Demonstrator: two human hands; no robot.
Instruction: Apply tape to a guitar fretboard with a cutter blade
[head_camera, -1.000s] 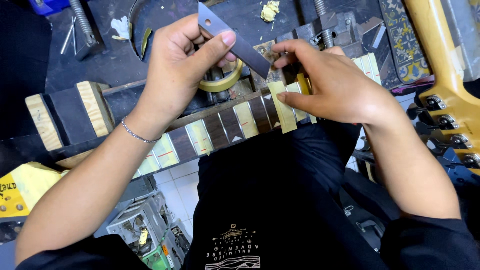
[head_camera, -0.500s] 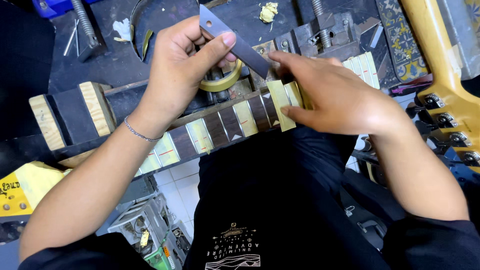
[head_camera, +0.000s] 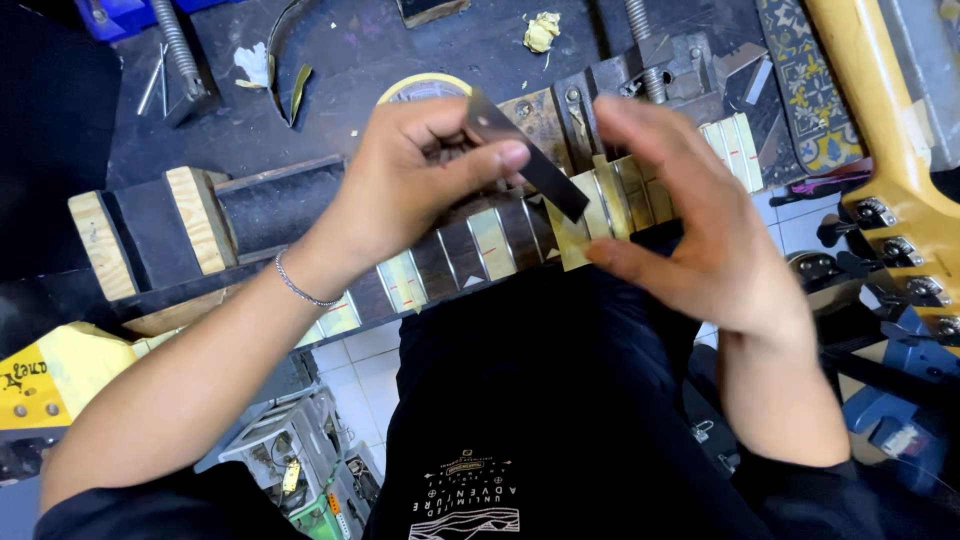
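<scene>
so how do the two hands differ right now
The left hand is closed, pinching a flat grey metal blade between thumb and fingers; the right hand is open and holds nothing. The left hand has a thin bracelet at the wrist; the right wrist is bare. Both hover over the taped guitar neck.

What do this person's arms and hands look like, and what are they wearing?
Both forearms are bare. The left hand has a thin silver chain bracelet at the wrist. The right hand wears nothing; no gloves or rings show. Dark sleeves begin near the elbows.
</scene>
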